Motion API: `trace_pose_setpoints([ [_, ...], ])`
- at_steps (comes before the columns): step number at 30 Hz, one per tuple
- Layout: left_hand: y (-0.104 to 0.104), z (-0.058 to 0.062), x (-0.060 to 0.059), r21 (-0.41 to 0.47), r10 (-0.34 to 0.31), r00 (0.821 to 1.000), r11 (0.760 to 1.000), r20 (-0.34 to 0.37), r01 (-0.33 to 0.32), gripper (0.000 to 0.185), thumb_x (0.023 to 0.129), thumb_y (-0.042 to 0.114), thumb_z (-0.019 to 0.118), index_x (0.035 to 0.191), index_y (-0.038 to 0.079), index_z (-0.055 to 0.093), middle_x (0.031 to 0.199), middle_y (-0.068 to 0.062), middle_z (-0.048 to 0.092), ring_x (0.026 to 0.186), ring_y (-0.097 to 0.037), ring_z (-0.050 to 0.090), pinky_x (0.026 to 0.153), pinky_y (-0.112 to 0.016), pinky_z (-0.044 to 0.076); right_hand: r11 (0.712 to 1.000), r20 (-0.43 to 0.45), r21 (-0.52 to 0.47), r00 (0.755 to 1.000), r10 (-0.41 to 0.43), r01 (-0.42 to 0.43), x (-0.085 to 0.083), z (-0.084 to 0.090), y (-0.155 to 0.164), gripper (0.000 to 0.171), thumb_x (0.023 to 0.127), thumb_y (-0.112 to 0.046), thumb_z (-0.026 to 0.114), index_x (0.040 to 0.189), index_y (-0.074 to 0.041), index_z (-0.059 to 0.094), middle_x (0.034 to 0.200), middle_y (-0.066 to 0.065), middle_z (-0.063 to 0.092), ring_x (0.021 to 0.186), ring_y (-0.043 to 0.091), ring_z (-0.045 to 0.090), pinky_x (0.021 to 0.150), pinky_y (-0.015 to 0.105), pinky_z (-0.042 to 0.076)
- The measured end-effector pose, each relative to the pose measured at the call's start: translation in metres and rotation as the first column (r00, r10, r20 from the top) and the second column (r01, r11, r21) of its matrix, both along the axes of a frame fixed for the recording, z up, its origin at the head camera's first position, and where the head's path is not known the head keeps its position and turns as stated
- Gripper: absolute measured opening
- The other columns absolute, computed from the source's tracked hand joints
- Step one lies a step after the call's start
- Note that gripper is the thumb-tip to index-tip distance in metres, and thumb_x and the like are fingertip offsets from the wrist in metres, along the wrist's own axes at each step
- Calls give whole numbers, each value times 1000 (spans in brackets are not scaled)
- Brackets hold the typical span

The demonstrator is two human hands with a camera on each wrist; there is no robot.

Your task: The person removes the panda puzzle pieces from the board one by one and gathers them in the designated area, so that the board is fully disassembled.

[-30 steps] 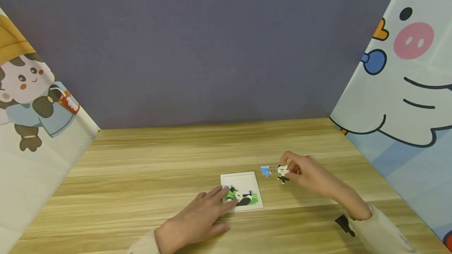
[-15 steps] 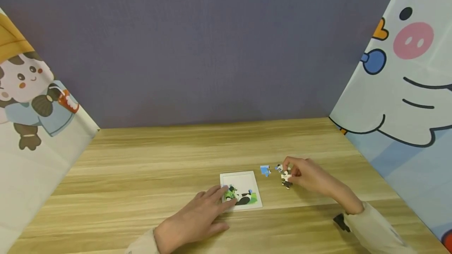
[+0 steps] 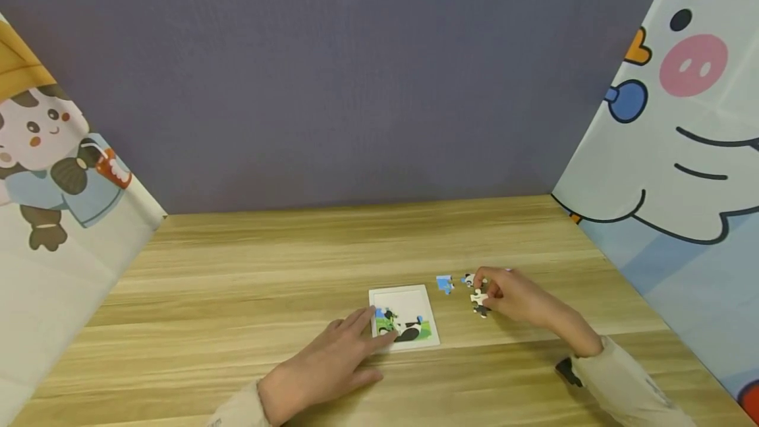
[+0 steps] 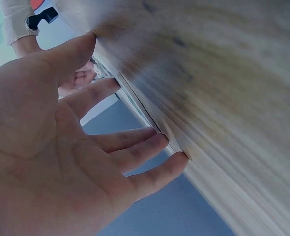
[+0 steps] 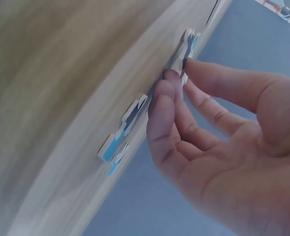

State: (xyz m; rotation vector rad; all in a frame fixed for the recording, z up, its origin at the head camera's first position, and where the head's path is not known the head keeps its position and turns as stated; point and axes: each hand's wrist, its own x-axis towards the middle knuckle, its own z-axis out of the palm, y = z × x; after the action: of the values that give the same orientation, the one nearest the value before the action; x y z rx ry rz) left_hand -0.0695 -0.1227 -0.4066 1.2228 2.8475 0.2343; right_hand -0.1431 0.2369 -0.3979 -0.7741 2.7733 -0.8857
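Observation:
My left hand (image 3: 329,368) has its fingers spread over the left and lower edge of a small white puzzle tray (image 3: 400,298); its fingertips touch the tray in the head view. Joined panda puzzle pieces (image 3: 410,331) fill the tray's lower part. To the right, my right hand (image 3: 522,298) pinches a black-and-white puzzle piece (image 3: 479,309) between thumb and fingers, close over the table. Just beyond it lies a puzzle piece with a panda face (image 3: 470,280), partly hidden by the fingers. A blue puzzle piece (image 3: 444,284) lies between that and the tray.
A wood-grain table (image 3: 267,262) carries everything. A grey panel (image 3: 356,84) rises at its back, and cartoon-printed panels flank it: a child (image 3: 53,150) on the left, a white figure with a pink snout (image 3: 694,64) on the right.
My right hand has moved slightly toward me with the black-and-white puzzle piece, uncovering the panda-face piece behind it. The left hand stays on the tray.

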Motion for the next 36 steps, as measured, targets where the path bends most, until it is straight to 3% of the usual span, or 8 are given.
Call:
trace_pose_setpoints([
  [8,-1,1,0,13,0,1000,1000,-25,1,57,95,44,65,148,28,50,151,-26,39,139,-36,41,98,-55,48,994,3,84,997,-76,76,6,0,-9,19,91,6,64,105,-6,59,70,-4,56,58,9,46,53,25,39],
  [15,0,1,-1,11,4,1000,1000,-17,-4,57,95,44,64,148,28,50,152,-26,38,140,-36,40,100,-55,47,981,-81,146,990,-116,127,10,0,-18,24,90,8,64,110,-4,64,60,-4,46,49,6,34,48,21,30],
  [24,1,2,1,14,13,1000,1000,1,-13,57,95,43,65,148,28,50,152,-25,38,140,-36,40,100,-55,46,969,-106,202,986,-126,145,11,-1,-24,24,86,10,68,105,-5,68,72,1,61,55,8,43,49,22,38],
  [31,-1,0,0,10,13,1000,1000,-8,-13,57,95,44,64,148,29,49,152,-25,38,140,-36,40,100,-55,46,975,-78,169,988,-131,143,12,-1,-24,24,89,11,64,107,-4,68,55,-4,47,48,6,31,48,21,30],
  [36,-1,-1,-1,7,10,1000,1000,-10,-10,57,95,45,65,148,29,50,151,-26,39,140,-36,41,100,-54,47,974,-57,160,987,-150,158,13,1,-25,24,90,9,63,109,-5,68,53,-3,44,46,5,29,46,20,27],
])
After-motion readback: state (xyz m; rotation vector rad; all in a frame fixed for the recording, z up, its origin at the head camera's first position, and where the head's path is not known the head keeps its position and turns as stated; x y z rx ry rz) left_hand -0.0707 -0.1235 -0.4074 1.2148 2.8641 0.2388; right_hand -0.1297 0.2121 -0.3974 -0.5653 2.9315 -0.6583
